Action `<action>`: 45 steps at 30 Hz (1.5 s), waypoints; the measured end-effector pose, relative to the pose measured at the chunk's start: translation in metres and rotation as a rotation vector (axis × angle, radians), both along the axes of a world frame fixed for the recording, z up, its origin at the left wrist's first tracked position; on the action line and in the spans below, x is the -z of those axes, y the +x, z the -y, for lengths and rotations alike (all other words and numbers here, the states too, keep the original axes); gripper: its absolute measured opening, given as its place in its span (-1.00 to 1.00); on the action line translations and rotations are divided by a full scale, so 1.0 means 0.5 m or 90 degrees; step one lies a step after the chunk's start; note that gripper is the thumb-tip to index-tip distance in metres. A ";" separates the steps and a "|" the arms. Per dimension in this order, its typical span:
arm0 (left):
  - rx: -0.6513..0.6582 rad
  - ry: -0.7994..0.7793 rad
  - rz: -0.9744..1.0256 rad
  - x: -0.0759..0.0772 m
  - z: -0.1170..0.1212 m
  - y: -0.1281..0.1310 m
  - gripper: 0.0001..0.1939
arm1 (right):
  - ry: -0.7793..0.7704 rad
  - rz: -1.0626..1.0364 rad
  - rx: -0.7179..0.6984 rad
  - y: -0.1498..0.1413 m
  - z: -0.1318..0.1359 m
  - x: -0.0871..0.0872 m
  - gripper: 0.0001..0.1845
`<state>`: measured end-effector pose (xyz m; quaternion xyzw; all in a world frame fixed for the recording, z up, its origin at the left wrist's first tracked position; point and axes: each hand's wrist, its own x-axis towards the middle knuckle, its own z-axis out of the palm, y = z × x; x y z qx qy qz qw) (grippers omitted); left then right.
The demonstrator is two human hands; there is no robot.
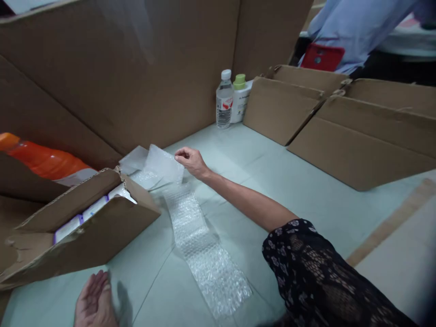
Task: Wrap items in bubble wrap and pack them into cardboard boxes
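My right hand reaches out over the table, its fingertips pinched on the edge of a translucent plastic packing sheet. That sheet lies in a small heap near the cardboard wall. From the heap a long strip of bubble wrap runs across the table towards me. My left hand is low at the lower left, palm up, fingers extended and holding nothing. Close above it stands a cardboard box with several white and purple packs inside.
A clear water bottle and a white bottle with a green cap stand by the tall cardboard wall. Two cardboard boxes sit at the right. An orange bottle lies at the left. Behind, a person in a blue shirt.
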<state>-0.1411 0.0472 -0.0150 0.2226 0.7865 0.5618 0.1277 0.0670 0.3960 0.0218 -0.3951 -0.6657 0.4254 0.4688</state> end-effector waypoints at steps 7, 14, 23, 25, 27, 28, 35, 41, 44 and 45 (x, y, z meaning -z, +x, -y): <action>0.056 -0.016 -0.044 -0.031 0.011 0.095 -0.39 | 0.296 0.075 -0.173 -0.016 0.174 -0.089 -0.85; 0.181 0.092 0.413 -0.059 -0.012 0.143 -0.09 | 0.610 0.326 -0.504 -0.015 0.436 -0.037 -0.83; 0.114 -0.090 0.280 0.010 0.079 0.085 -0.43 | 0.460 0.411 -0.369 0.119 0.443 0.000 -0.55; 0.102 -0.064 0.333 0.015 0.103 0.066 -0.37 | 0.410 0.469 -0.277 0.139 0.386 0.014 -0.55; 0.104 -0.039 0.382 0.011 0.121 0.058 -0.30 | 0.365 0.486 -0.230 0.151 0.314 0.029 -0.77; 0.107 -0.029 0.401 0.006 0.128 0.059 -0.27 | 0.348 0.483 -0.208 0.154 0.273 0.033 -0.89; 0.133 0.018 0.419 -0.029 0.135 0.084 -0.16 | 0.336 0.387 0.063 0.025 -0.023 -0.077 -0.75; 0.101 0.058 0.378 -0.048 0.112 0.107 -0.19 | 0.363 0.324 0.018 -0.173 -0.053 -0.169 -0.59; 0.079 0.119 0.380 -0.048 0.104 0.116 -0.22 | 0.309 0.215 -0.002 -0.133 0.051 -0.137 -0.69; 0.071 0.133 0.393 -0.045 0.100 0.118 -0.21 | 0.269 0.177 -0.034 -0.099 0.099 -0.115 -0.71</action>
